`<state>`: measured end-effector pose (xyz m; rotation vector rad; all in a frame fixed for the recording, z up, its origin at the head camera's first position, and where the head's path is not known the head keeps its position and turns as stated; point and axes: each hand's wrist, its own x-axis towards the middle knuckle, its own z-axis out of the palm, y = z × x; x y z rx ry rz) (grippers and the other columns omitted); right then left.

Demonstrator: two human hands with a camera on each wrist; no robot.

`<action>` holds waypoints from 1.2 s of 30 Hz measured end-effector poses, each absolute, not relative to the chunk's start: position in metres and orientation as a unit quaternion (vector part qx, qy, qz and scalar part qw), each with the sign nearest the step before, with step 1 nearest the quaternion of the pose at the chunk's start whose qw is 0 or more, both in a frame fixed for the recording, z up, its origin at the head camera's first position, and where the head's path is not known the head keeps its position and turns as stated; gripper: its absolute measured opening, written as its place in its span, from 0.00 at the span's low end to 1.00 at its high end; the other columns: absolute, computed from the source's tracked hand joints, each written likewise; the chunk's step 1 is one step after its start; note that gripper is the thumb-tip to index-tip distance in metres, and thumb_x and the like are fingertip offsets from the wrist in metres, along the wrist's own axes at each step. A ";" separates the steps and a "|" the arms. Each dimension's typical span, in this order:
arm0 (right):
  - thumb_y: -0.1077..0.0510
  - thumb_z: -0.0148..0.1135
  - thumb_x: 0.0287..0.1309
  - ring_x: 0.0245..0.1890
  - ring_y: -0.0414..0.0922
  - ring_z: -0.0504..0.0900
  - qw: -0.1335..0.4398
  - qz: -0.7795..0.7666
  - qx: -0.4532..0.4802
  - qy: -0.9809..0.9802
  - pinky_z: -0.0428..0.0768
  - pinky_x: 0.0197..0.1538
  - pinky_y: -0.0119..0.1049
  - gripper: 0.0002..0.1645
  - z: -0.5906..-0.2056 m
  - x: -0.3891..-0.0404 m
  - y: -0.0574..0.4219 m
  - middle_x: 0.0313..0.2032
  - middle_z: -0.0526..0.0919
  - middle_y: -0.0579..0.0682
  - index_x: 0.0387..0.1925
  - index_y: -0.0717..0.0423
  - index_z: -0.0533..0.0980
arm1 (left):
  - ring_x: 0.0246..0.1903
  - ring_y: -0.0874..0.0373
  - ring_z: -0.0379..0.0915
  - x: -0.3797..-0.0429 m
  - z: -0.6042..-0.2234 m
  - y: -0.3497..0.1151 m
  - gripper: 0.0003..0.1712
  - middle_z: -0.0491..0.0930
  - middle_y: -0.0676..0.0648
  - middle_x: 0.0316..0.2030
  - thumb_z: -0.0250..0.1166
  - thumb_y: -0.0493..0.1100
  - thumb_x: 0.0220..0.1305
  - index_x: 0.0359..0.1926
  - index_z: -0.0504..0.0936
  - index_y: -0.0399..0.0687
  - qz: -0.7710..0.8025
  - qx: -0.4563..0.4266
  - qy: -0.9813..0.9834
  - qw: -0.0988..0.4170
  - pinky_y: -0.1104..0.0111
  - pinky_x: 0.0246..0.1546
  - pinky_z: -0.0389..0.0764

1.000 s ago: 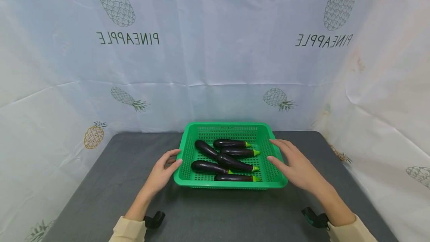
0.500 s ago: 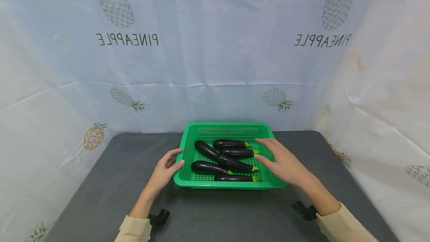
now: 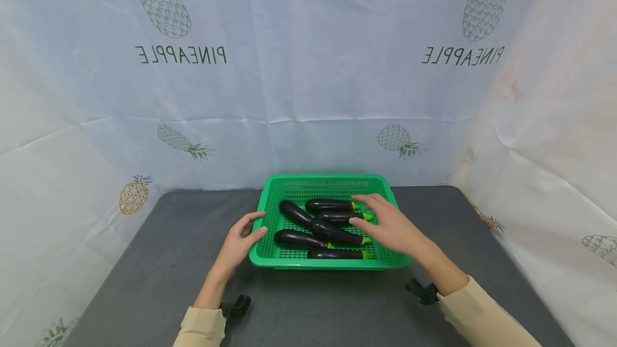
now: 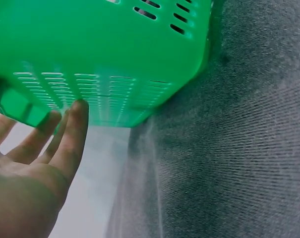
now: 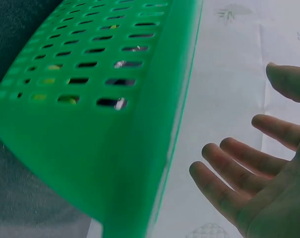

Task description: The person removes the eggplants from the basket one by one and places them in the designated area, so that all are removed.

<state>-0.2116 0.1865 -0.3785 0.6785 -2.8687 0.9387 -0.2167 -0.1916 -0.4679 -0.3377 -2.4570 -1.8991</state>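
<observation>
Head view: eggplant [image 3: 336,217] partly behind spread, empty right hand [image 3: 389,227]; loosely spread left hand [image 3: 235,247], basket [image 3: 328,263] contact unclear.

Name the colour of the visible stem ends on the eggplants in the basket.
Bright yellowish green; the stem ends show best in the head view.

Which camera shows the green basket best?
The head view: it shows the green basket from above, with the eggplants inside. The left wrist and right wrist views catch only parts of its outside, close up.
</observation>
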 end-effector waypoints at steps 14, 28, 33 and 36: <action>0.33 0.60 0.68 0.60 0.51 0.77 -0.013 0.335 0.217 -0.917 0.78 0.57 0.55 0.39 -0.395 -0.222 0.163 0.64 0.73 0.50 0.72 0.48 0.68 | 0.68 0.42 0.68 -0.222 -0.470 -0.192 0.28 0.68 0.38 0.70 0.64 0.49 0.73 0.70 0.72 0.48 -0.609 -0.123 -0.784 0.012 0.49 0.58 0.77; 0.39 0.63 0.68 0.68 0.60 0.69 -0.049 0.347 0.207 -0.914 0.72 0.63 0.62 0.36 -0.412 -0.230 0.142 0.67 0.72 0.57 0.70 0.52 0.70 | 0.69 0.42 0.67 -0.220 -0.470 -0.194 0.28 0.67 0.38 0.70 0.64 0.49 0.74 0.70 0.72 0.48 -0.606 -0.116 -0.787 0.013 0.45 0.60 0.75; 0.41 0.64 0.68 0.68 0.61 0.70 -0.074 0.367 0.205 -0.905 0.72 0.63 0.62 0.36 -0.418 -0.236 0.136 0.67 0.72 0.59 0.70 0.55 0.71 | 0.68 0.41 0.67 -0.221 -0.469 -0.193 0.28 0.67 0.38 0.70 0.64 0.49 0.74 0.70 0.72 0.48 -0.606 -0.118 -0.787 0.014 0.46 0.59 0.76; 0.43 0.65 0.68 0.66 0.60 0.72 -0.091 0.382 0.205 -0.897 0.74 0.61 0.60 0.36 -0.422 -0.240 0.133 0.66 0.73 0.61 0.69 0.57 0.71 | 0.68 0.41 0.67 -0.221 -0.469 -0.192 0.28 0.68 0.38 0.70 0.64 0.48 0.74 0.70 0.72 0.47 -0.607 -0.115 -0.786 0.013 0.46 0.59 0.76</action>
